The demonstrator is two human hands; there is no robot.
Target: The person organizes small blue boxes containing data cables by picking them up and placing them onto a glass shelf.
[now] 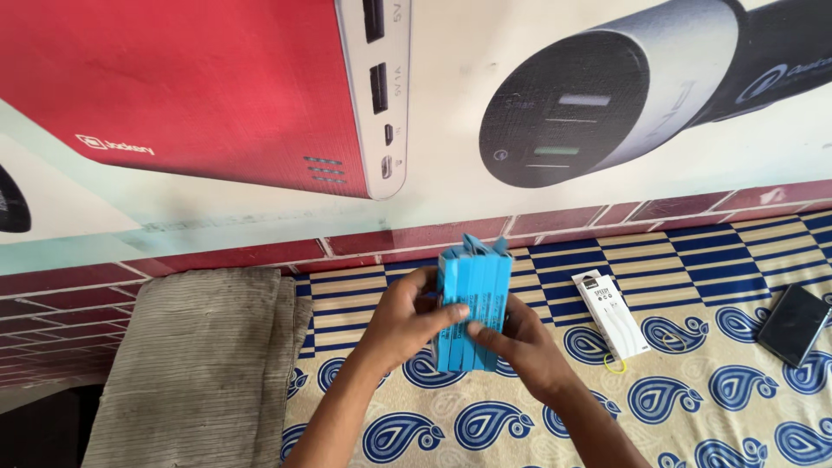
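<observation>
A stack of several slim blue boxes (pixel 475 295) stands upright between both my hands, above a bed sheet with blue paisley shapes. My left hand (pixel 406 319) grips the stack's left side, its thumb lying across the front. My right hand (pixel 523 347) holds the lower right edge from below, fingers curled on the boxes. The boxes' hang tabs point up at the top of the stack.
A white slim packet (pixel 612 314) lies on the sheet (pixel 693 407) to the right, a small yellow loop (pixel 615 366) beside it. A dark phone (pixel 793 323) lies at the far right. A grey-brown pillow (pixel 204 364) is at the left. A large poster (pixel 260 113) covers the wall behind.
</observation>
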